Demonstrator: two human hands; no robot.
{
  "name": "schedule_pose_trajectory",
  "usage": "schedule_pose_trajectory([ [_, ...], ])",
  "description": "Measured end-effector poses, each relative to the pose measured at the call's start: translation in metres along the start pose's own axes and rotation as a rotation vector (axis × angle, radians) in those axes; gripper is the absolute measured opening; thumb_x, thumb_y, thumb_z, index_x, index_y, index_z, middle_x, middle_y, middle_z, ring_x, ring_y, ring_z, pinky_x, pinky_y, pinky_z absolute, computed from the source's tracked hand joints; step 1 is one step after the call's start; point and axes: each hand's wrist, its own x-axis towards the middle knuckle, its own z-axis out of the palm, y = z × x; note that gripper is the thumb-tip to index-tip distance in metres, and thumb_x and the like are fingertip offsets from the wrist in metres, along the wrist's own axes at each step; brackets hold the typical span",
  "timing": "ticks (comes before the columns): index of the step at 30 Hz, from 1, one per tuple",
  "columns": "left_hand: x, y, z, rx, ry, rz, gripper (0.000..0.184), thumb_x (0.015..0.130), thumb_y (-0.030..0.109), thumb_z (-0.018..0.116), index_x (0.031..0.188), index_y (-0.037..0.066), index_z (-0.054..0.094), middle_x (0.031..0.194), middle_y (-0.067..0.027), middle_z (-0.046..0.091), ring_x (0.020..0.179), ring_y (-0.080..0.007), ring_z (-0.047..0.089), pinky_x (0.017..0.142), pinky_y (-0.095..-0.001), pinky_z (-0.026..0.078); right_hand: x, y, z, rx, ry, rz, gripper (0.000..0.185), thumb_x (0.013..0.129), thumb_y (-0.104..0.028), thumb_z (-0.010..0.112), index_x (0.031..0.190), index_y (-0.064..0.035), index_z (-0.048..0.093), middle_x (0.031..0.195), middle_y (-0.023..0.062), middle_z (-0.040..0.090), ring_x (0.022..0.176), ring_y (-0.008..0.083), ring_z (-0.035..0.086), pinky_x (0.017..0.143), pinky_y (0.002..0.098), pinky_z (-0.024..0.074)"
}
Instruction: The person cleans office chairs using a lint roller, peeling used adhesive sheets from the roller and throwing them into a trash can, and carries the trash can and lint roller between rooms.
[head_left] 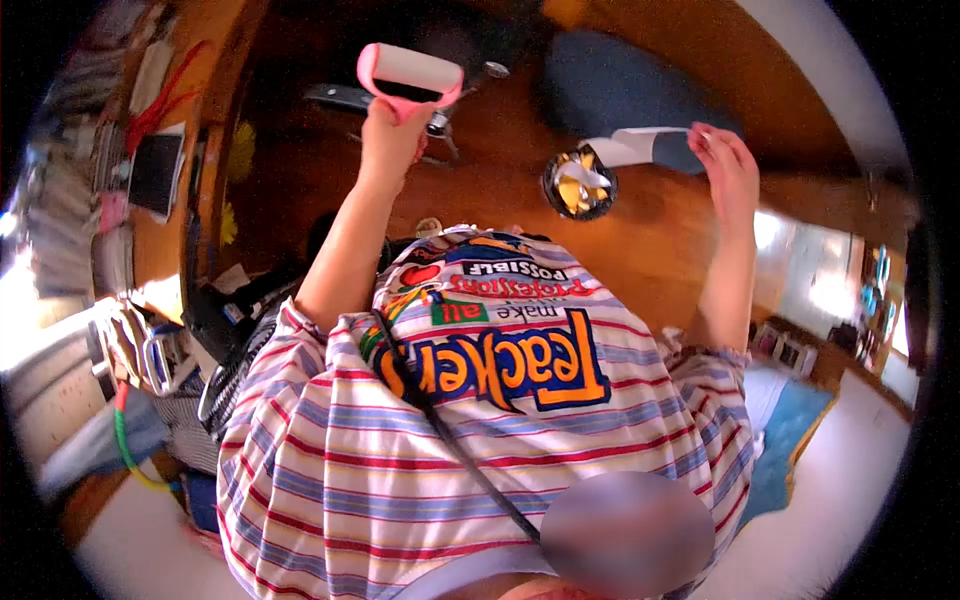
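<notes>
My left hand (pixel 390 145) is wrapped round the handle of a pink lint roller (pixel 415 72), raised with its white roll uppermost. Between the fingertips of my right hand (pixel 728 170) is one end of a curling white paper strip (pixel 628 148). The strip stretches leftward to a small dark waste bin (pixel 547 187); I cannot tell whether its far end touches the bin. Inside the bin lie crumpled yellow and white scraps (pixel 580 188).
A dark blue-grey mat (pixel 620 85) lies on the brown wooden floor (pixel 655 240). Metal-legged furniture (pixel 440 125) stands beyond my left hand. At the left are a wooden desk (pixel 160 245) and crowded shelves (pixel 70 130). A dark strap (pixel 460 450) crosses my striped shirt.
</notes>
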Motion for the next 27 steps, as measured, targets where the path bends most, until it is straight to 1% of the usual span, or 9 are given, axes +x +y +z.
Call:
schedule_pose_trajectory([
  [2,-0.01,-0.008,-0.001,0.006,-0.068,-0.027,0.013,0.087,0.014,0.059,0.084,0.005,0.05,0.059,0.001,0.049,0.046,-0.007,0.044,0.04,-0.0226,0.032,-0.015,0.005,0.014,-0.049,0.081,-0.013,0.014,0.087,-0.003,0.052,0.092,0.0088,0.058,0.104,0.0218,0.06,0.093,0.0255,0.062,0.087,0.033,0.0509],
  [3,-0.001,-0.004,0.0,0.132,-0.078,-0.008,0.013,0.087,0.014,0.059,0.084,0.005,0.05,0.059,0.001,0.049,0.046,-0.007,0.044,0.04,-0.0226,0.032,-0.003,0.055,0.019,0.074,0.111,0.005,0.014,0.087,-0.003,0.052,0.092,0.0088,0.058,0.104,0.0218,0.06,0.093,0.0255,0.062,0.087,0.033,0.0509],
  [5,-0.018,-0.03,0.027,0.146,-0.045,-0.011,0.02,0.083,0.013,0.063,0.082,0.001,0.047,0.057,-0.0026,0.053,0.045,-0.0097,0.05,0.038,-0.0242,0.037,-0.007,0.076,-0.005,-0.002,0.225,0.107,0.014,0.086,-0.002,0.054,0.09,0.0096,0.058,0.102,0.0204,0.061,0.09,0.0241,0.063,0.085,0.032,0.0524],
  [9,-0.042,-0.068,0.048,0.116,-0.092,-0.206,0.019,0.084,0.015,0.063,0.083,0.002,0.049,0.057,-0.0005,0.052,0.045,-0.0072,0.048,0.04,-0.0228,0.036,0.004,0.186,-0.036,0.031,0.367,0.223,0.017,0.083,-0.004,0.058,0.091,0.0107,0.059,0.093,0.0169,0.064,0.082,0.0204,0.065,0.078,0.029,0.0545],
  [14,-0.062,-0.104,0.064,0.292,-0.158,-0.345,0.018,0.085,0.016,0.063,0.085,0.002,0.051,0.058,-0.0005,0.052,0.046,-0.0068,0.048,0.041,-0.0227,0.036,0.027,0.343,-0.075,-0.344,0.55,0.36,0.018,0.077,-0.006,0.061,0.083,0.0109,0.06,0.076,0.0137,0.066,0.073,0.0166,0.065,0.07,0.0258,0.0541],
  [17,-0.075,-0.149,0.064,0.296,-0.13,-0.369,0.017,0.084,0.013,0.063,0.086,0.002,0.051,0.061,-0.0002,0.053,0.049,-0.0061,0.048,0.043,-0.0224,0.037,0.036,0.377,-0.063,0.026,0.748,0.478,0.016,0.075,-0.006,0.063,0.079,0.0095,0.06,0.075,0.0124,0.066,0.068,0.0161,0.065,0.064,0.026,0.0537],
  [22,-0.089,-0.189,0.071,0.425,-0.188,-0.442,0.019,0.084,0.015,0.062,0.093,0.002,0.052,0.066,-0.0013,0.054,0.054,-0.0075,0.049,0.046,-0.0237,0.04,0.052,0.461,-0.067,0.022,0.939,0.541,0.015,0.073,-0.007,0.065,0.077,0.0072,0.061,0.078,0.0115,0.066,0.068,0.0171,0.064,0.06,0.0266,0.0526],
  [25,-0.091,-0.204,0.073,0.424,-0.189,-0.62,0.017,0.086,0.015,0.061,0.094,0.002,0.053,0.071,-0.0006,0.055,0.06,-0.0068,0.05,0.052,-0.0221,0.041,0.052,0.521,-0.071,-0.318,0.888,0.43,0.013,0.074,-0.008,0.065,0.077,0.0039,0.062,0.078,0.0103,0.066,0.074,0.0184,0.064,0.061,0.0282,0.0508],
  [27,-0.092,-0.213,0.076,0.417,-0.191,-0.731,0.014,0.088,0.014,0.06,0.094,0.002,0.055,0.077,-0.0002,0.056,0.068,-0.0064,0.051,0.058,-0.0208,0.042,0.047,0.537,-0.067,-0.867,0.616,0.49,0.016,0.074,-0.013,0.067,0.08,0.0015,0.065,0.079,0.0113,0.066,0.077,0.0235,0.064,0.065,0.032,0.0499],
])
